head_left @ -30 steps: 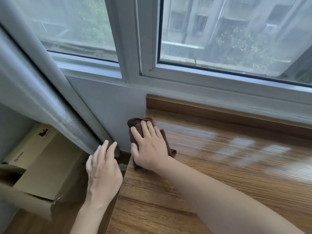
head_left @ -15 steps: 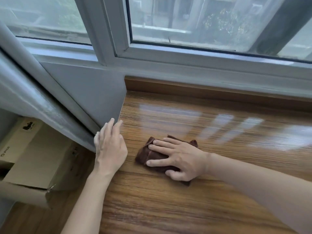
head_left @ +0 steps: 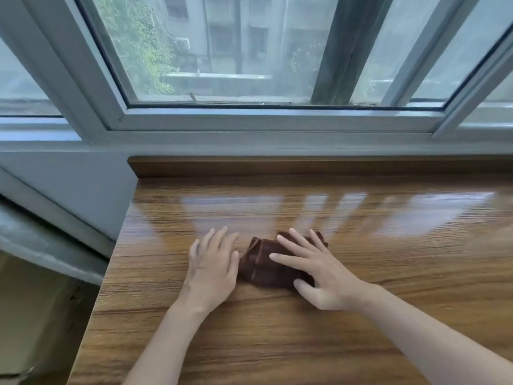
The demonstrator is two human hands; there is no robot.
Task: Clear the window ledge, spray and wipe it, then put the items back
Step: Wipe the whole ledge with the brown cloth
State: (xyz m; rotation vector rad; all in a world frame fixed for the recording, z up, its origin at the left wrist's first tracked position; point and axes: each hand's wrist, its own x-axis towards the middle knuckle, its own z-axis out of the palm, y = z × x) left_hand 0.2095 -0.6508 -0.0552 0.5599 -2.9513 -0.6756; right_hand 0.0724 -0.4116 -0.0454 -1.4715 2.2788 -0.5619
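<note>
The person's right hand (head_left: pixel 322 273) lies flat on a bunched dark brown cloth (head_left: pixel 263 262), fingers straight and spread, pressing it onto the wooden window ledge (head_left: pixel 277 343). The fingers point toward 10 o'clock, and the thumb lies at the cloth's near edge. The cloth sits a little left of the ledge's middle, its folds standing up between the two hands. The left hand (head_left: pixel 212 263) rests palm down on the bare wood at 9 o'clock of the cloth, fingers straight and slightly apart; its thumb side lies just beside the cloth's left edge, and contact cannot be judged. At 12 o'clock, beyond a low wooden upstand, the grey window frame (head_left: pixel 249 120) runs across. The glossy ledge surface mirrors the panes.
</note>
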